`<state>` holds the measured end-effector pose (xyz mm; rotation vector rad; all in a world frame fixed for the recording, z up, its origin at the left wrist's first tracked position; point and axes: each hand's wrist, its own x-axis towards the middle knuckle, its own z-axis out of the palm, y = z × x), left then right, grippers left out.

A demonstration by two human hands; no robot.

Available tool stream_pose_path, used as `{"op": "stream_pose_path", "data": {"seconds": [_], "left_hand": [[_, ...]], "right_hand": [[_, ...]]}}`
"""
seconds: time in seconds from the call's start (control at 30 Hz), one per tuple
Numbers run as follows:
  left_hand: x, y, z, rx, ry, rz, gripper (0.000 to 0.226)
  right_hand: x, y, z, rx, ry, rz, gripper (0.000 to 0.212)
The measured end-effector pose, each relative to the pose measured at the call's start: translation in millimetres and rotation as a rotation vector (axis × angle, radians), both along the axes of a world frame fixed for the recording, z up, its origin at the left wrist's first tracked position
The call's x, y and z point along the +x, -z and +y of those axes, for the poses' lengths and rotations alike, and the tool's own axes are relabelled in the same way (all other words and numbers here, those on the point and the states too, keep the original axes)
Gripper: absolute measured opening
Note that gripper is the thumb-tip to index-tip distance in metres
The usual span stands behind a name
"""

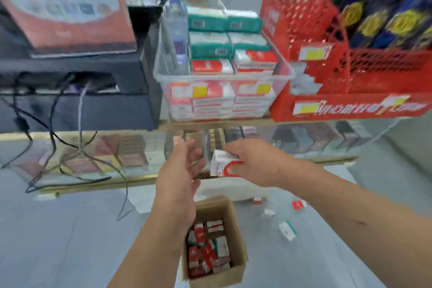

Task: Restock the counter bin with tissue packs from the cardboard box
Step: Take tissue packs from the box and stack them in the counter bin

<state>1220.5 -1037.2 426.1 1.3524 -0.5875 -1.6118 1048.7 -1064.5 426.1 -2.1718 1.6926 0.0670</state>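
Note:
A clear plastic counter bin [161, 77] stands on the glass counter, stacked with green and red-and-white tissue packs [211, 66]. On the floor below sits an open cardboard box [233, 222] with several red and green packs inside. My right hand [254, 161] grips a red-and-white tissue pack [222, 163] in front of the counter, below the bin. My left hand [184, 161] is raised just left of that pack, fingers relaxed and holding nothing.
A black register [77, 91] with dangling cables fills the counter's left. A water bottle [176, 30] stands in the bin's left end. Red plastic baskets [350, 82] sit to the right. Loose packs [287, 230] lie scattered on the grey floor.

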Motion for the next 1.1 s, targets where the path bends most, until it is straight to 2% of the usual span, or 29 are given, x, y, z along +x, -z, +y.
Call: {"op": "stream_pose_path", "data": {"seconds": [0.1,0.17,0.33,0.6,0.73,0.9,0.97,1.1], "left_hand": [[1.8,-52.7,-21.4,-0.093,-0.008,0.033,0.044],[1.9,-82.0,-35.1,-0.151,-0.011,0.04,0.047],[-5.4,-120.7,-59.1,-0.225,-0.043,0.011,0.049],[-17.2,-127.9,-85.4,-0.181,-0.134,-0.037,0.052],[-17.1,-128.7,-103.9,-0.184,-0.17,-0.063,0.054],[-17.7,-127.9,-114.8,-0.193,-0.175,-0.073,0.053],[-17.3,-125.7,-114.3,-0.198,-0.172,-0.068,0.052],[-14.9,-122.9,-112.8,-0.198,-0.167,-0.064,0.051]], "right_hand": [[-6.2,-73.2,-13.6,-0.174,0.02,-0.045,0.039],[-12.4,-114.3,-25.2,-0.282,0.042,-0.068,0.038],[-17.0,-168.4,-80.7,-0.422,0.028,-0.068,0.038],[0.8,-148.5,-166.4,-0.272,-0.052,-0.054,0.036],[1.3,-130.1,-187.3,-0.309,-0.078,-0.025,0.039],[-7.2,-111.9,-197.4,-0.51,-0.003,-0.027,0.04],[-8.1,-107.7,-195.4,-0.501,-0.027,-0.045,0.035],[-4.2,-101.3,-195.6,-0.424,-0.095,0.096,0.025]]}}
